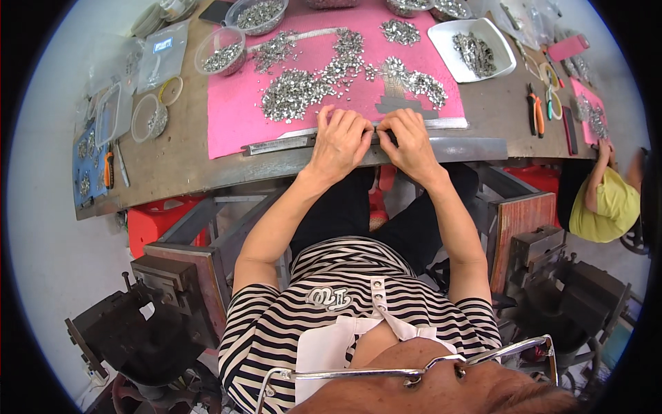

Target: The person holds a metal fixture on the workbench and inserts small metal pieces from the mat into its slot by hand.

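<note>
My left hand point(336, 141) and my right hand point(412, 143) are close together at the front edge of the table, fingers bent and pinched. Whatever lies between the fingertips is too small and too hidden to name. Under and beside them runs a long grey metal bar point(470, 148) along the edge. A narrow metal strip point(279, 145) comes out to the left of my left hand. Just beyond the hands, a heap of small silvery metal pieces point(293, 95) spreads over the pink mat point(231, 124). Flat dark grey strips point(405, 105) lie beyond my right hand.
A clear tub point(222, 52) and a white tray point(507, 61) hold more metal pieces. Orange-handled pliers point(536, 114) lie on the right, another orange-handled tool point(109, 169) far left. Another person in a yellow shirt point(607, 210) works at far right. Machines stand below both sides.
</note>
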A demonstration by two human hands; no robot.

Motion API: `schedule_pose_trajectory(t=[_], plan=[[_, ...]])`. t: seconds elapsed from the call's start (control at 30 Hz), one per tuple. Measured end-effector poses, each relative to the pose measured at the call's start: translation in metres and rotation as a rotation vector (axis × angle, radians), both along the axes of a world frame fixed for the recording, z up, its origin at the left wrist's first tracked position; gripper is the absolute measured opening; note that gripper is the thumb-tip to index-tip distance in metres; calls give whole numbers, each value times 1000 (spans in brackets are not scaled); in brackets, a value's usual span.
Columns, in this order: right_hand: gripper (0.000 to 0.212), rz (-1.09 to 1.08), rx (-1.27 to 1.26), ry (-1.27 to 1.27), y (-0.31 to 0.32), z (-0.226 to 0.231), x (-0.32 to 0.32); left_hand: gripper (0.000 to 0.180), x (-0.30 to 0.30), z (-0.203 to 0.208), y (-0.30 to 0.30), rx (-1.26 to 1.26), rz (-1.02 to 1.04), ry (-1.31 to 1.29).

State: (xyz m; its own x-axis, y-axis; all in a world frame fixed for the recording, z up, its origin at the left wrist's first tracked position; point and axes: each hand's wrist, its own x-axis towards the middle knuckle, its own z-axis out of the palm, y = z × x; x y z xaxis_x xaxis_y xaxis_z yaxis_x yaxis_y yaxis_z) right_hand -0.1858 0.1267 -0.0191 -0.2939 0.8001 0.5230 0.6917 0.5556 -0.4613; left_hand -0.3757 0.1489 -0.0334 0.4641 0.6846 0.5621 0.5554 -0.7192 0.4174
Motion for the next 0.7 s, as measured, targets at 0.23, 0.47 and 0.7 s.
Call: schedule_pose_trajectory(t=[0.23,0.47,0.7], plan=[[16,25,-16,47,1,0,10,12,-4,-4,6,-41,-36,-53],[13,-90,35,94,20,4,36,26,12,-5,-1,-5,125,-51],[10,-297,-111,102,99,14,71,25,8,-7,-9,17,90,-155]])
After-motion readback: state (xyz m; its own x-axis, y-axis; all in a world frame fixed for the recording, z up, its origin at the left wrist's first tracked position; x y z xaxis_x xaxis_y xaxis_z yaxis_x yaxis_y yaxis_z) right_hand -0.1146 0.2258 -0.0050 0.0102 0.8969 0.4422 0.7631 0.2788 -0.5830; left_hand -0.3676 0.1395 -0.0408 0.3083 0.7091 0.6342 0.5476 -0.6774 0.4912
